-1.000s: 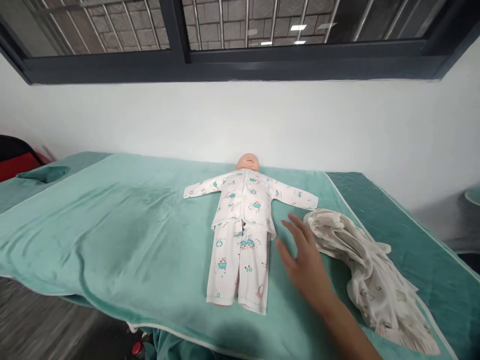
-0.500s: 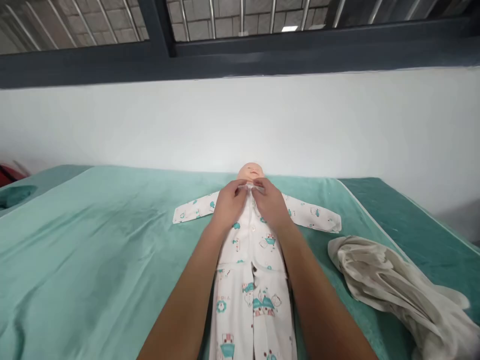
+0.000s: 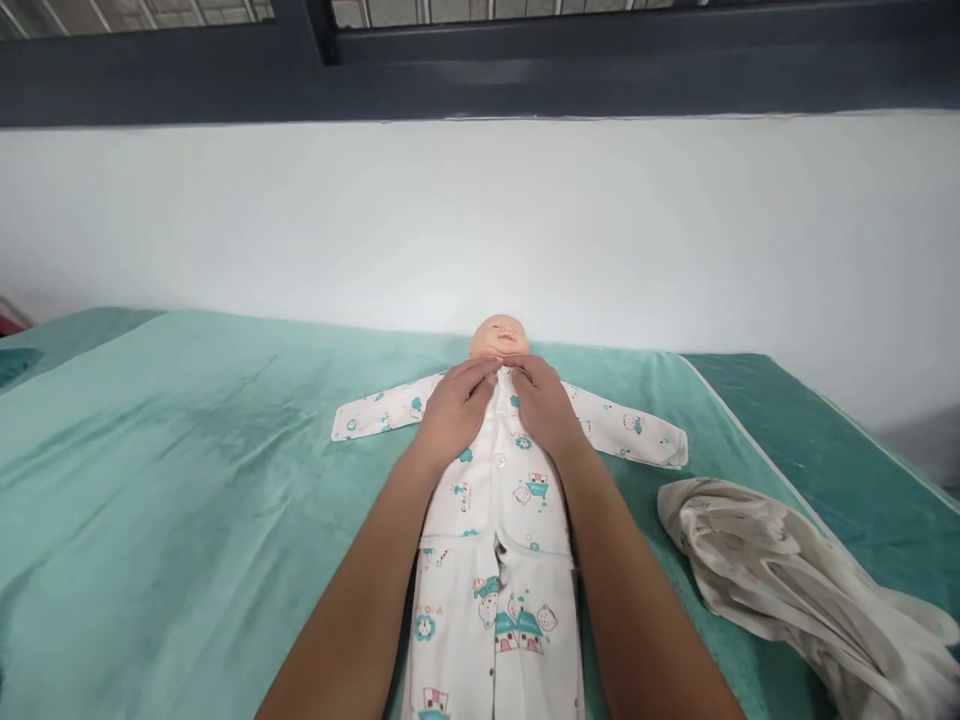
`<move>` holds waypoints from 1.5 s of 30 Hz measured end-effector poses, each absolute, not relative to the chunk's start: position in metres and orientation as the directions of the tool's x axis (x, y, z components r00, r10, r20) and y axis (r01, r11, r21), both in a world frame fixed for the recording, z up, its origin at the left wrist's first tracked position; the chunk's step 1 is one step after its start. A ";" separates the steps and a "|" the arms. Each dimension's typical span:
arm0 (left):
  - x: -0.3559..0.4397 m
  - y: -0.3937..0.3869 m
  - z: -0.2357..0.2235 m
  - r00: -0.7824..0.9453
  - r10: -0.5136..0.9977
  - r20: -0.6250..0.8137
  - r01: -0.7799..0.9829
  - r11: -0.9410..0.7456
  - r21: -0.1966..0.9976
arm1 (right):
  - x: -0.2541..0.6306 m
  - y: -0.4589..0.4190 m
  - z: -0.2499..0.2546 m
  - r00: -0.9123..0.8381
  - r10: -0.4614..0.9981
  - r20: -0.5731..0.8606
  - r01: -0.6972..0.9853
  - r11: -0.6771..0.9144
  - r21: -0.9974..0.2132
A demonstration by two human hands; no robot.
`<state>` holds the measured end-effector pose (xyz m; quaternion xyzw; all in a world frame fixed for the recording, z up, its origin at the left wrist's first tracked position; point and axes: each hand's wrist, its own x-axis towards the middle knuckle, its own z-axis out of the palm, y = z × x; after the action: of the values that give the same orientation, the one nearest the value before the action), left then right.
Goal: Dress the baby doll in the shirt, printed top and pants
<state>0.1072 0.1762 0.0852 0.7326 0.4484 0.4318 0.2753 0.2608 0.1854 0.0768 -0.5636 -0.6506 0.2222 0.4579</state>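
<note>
A baby doll lies face up with its head toward the wall. It wears a white long-sleeved baby shirt with green and pink prints, its sleeves spread out to both sides. Matching trousers cover the lower body. Just under the doll's chin, my left hand and my right hand meet at the shirt's collar. Thumbs and fingers close on the two front edges there; the fingertips are partly hidden. A button shows on the shirt front below my hands.
Green plush covers lie under the doll, with a darker piece at the right. A crumpled beige cloth rests at the lower right. Behind stands a white wall beneath a dark window frame.
The view has tipped down a little, so less of the window shows. Both hands stay at the collar, their fingers slightly shifted, and more of the doll's face is visible.
</note>
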 end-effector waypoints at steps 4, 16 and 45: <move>0.105 0.171 0.084 0.213 0.899 0.382 0.416 -0.437 0.798 | 0.263 0.189 0.078 0.030 0.957 0.290 0.536 0.230 -0.812; 0.101 0.171 0.082 0.247 0.894 0.375 0.436 -0.448 0.781 | 0.266 0.193 0.080 0.051 0.964 0.261 0.428 0.215 -0.878; 0.102 0.168 0.083 0.135 0.909 0.395 0.291 -0.417 0.861 | 0.259 0.187 0.084 0.193 0.877 0.441 0.216 0.401 -0.890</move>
<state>0.1021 0.1677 0.0834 0.6844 0.4384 0.4902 0.3148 0.2585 0.1865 0.0836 -0.4753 -0.5745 0.2715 0.6085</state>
